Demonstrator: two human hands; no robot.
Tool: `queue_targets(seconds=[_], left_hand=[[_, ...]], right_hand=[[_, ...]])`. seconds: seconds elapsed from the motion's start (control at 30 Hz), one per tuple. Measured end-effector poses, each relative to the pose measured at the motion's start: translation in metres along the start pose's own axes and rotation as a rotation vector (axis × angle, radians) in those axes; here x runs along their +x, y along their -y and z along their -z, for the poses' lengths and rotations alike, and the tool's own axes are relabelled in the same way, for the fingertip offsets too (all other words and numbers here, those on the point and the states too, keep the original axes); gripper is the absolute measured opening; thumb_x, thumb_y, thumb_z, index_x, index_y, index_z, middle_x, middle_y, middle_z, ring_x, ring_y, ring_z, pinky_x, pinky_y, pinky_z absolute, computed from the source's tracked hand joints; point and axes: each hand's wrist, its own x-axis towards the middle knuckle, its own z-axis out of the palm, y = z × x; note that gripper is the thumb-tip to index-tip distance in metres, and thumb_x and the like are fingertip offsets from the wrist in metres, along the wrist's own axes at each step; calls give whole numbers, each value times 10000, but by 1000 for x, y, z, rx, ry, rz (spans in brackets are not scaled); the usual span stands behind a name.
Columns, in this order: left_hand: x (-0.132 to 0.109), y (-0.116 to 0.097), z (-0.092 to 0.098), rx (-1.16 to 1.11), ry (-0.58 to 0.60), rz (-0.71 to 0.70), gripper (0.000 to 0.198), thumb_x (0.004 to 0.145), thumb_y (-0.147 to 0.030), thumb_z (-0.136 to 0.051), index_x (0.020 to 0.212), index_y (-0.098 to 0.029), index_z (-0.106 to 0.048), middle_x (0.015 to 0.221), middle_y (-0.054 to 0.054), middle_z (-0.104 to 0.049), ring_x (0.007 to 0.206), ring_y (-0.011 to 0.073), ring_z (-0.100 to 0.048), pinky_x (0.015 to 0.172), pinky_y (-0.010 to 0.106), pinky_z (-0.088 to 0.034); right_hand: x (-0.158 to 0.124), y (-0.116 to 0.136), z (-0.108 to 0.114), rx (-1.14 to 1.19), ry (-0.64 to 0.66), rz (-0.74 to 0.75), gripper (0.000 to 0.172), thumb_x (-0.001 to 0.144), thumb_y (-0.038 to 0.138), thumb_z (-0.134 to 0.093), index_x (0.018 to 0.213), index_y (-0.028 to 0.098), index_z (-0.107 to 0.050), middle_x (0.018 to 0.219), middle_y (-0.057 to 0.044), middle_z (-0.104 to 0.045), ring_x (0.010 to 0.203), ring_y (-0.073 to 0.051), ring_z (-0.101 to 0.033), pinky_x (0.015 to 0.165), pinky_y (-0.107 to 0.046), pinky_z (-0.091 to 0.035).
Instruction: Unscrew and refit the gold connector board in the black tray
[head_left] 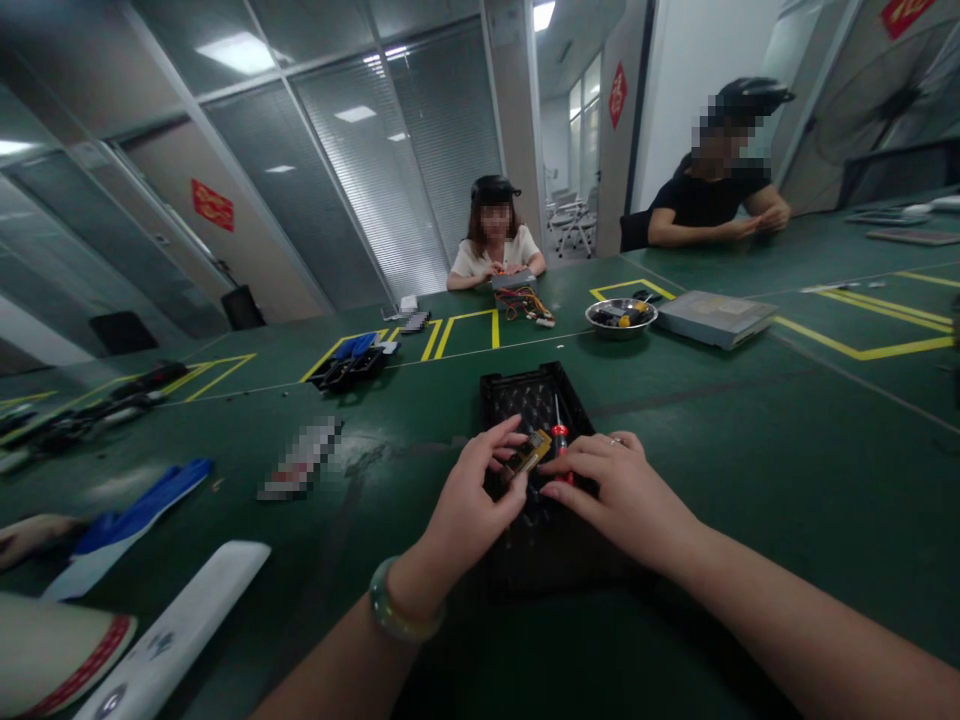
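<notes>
Amber in colour, a small flat part (534,450) sits tilted in the left hand (480,485), whose grip is clamped on it between the thumb and the bent fingers. Its near end is tucked inside that grip, while its far end sticks out bare, pointing away and to the right. The right hand (619,490) reaches in from the other side, its thumb and index fingertips close together just beside the part; whether they touch it, or pinch anything, cannot be told.

Under the right fingers lies a screwdriver (559,432) with a red-and-black handle, partly covered, its shaft pointing away from the wearer. Both hands are over a black tray (491,385) with a textured floor, set on the green bench (405,540). A pale green bangle (397,605) circles the left wrist.

Farther across stand a metal bowl (622,333) of small items and, just beside it, a flat grey box (716,315). Coloured wires (525,303) lie in front of a seated person (495,240) opposite. A long white object (180,630) rests well to the left of the tray.
</notes>
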Motion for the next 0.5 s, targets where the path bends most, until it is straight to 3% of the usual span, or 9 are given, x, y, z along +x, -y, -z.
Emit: queue_targets(seconds=[0.23, 0.37, 0.5], left_hand=[[-4, -17, 1, -5, 61, -136, 604, 881, -152, -635, 1429, -317, -440, 1270, 67, -557, 1068, 189, -579, 870, 334, -533], [-6, -17, 4, -6, 122, -156, 600, 879, -256, -684, 1429, -315, -451, 1327, 75, -510, 1061, 194, -573, 913, 353, -528], [-6, -19, 9, -39, 79, -189, 504, 918, -227, -613, 1401, -282, -482, 1282, 70, -554, 1019, 175, -589, 927, 350, -518]], right_hand=[[-4, 10, -1, 291, -63, -170, 35, 902, 301, -685, 903, 267, -693, 877, 42, -717, 823, -171, -651, 828, -344, -404], [-4, 7, -4, 572, -46, -230, 103, 901, 328, -654, 872, 229, -657, 841, 22, -683, 802, -168, -633, 763, -300, -460], [-2, 6, -8, 800, -37, -260, 161, 896, 349, -637, 965, 205, -617, 856, 9, -664, 798, -155, -617, 761, -288, -490]])
